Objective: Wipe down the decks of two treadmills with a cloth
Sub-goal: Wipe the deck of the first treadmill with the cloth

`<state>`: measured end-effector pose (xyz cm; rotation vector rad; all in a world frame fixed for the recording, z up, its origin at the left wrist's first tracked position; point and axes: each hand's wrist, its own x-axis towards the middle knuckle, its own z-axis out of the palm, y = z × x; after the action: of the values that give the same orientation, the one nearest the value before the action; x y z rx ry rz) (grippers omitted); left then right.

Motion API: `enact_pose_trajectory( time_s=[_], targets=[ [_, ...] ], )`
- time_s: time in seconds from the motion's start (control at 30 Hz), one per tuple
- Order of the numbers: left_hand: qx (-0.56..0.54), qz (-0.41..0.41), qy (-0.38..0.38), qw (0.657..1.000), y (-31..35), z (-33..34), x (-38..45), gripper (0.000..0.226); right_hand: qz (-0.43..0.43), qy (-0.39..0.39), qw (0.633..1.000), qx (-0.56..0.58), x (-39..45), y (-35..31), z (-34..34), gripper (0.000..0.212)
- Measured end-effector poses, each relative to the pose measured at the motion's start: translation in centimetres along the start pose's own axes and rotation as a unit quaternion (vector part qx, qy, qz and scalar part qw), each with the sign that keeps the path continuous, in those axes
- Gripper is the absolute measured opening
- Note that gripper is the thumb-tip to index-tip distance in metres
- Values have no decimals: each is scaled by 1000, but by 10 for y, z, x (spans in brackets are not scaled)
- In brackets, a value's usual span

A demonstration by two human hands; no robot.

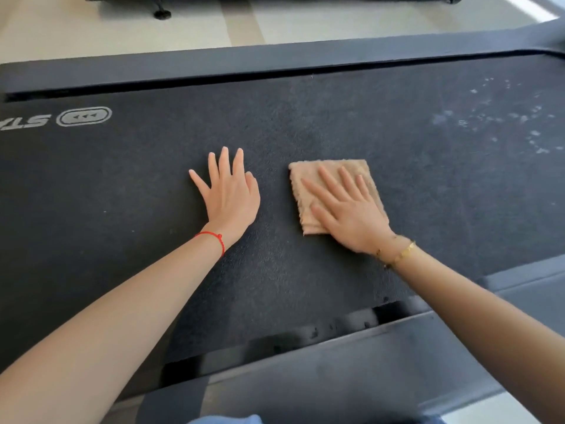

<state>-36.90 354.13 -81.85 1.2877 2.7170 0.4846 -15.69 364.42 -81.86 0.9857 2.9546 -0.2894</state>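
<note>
A black treadmill deck [305, 117] fills most of the view, its belt running left to right. A folded tan cloth [328, 174] lies flat on the belt near the middle. My right hand [348, 209] presses on the cloth with straight, spread fingers, covering its near right part. My left hand [229, 191] rests flat on the bare belt just left of the cloth, fingers spread, a red string on the wrist. Pale dusty marks [489, 117] dot the belt at the far right.
Dark grey side rails border the belt on the far side [214, 65] and the near side [397, 347]. A white logo [84, 116] is printed on the belt at left. Beyond lies a light floor [122, 26] with a black machine foot [162, 14].
</note>
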Motion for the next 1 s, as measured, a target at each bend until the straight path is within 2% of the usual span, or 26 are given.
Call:
enact_pose_trajectory(
  time_s=[0.1, 0.2, 0.27, 0.37, 0.47, 0.53, 0.63, 0.77, 0.87, 1.0],
  targets=[
    [17, -11, -6, 1000, 6, 7, 4, 55, 98, 3, 995, -3, 59, 45, -14, 54],
    [44, -16, 0, 999, 7, 13, 5, 59, 138, -9, 990, 21, 110, 53, -22, 54],
    [58, -17, 10, 998, 7, 16, 3, 61, 101, -9, 995, 16, 129, 32, -18, 55],
    [76, -19, 16, 997, 7, 18, 3, 61, -27, -2, 1000, -2, 129, -3, -5, 55],
    [82, -23, 10, 996, 6, 18, 3, 61, -95, -7, 995, 4, 124, 5, -5, 54],
    [87, -24, 9, 996, 7, 17, 2, 61, -77, -1, 997, -3, 136, 28, -10, 53],
    [97, -27, 8, 995, 11, 17, 3, 63, 9, 0, 1000, -11, 180, 61, -23, 54],
    [103, -29, 12, 994, 14, 19, 4, 64, 74, -15, 997, 13, 257, 65, -35, 57],
    [109, -29, 11, 994, 13, 18, 5, 64, 52, -30, 998, 14, 293, 34, -34, 59],
    [116, -30, 8, 993, 10, 17, 6, 64, -50, -39, 998, 10, 280, -3, -25, 57]
  ],
)
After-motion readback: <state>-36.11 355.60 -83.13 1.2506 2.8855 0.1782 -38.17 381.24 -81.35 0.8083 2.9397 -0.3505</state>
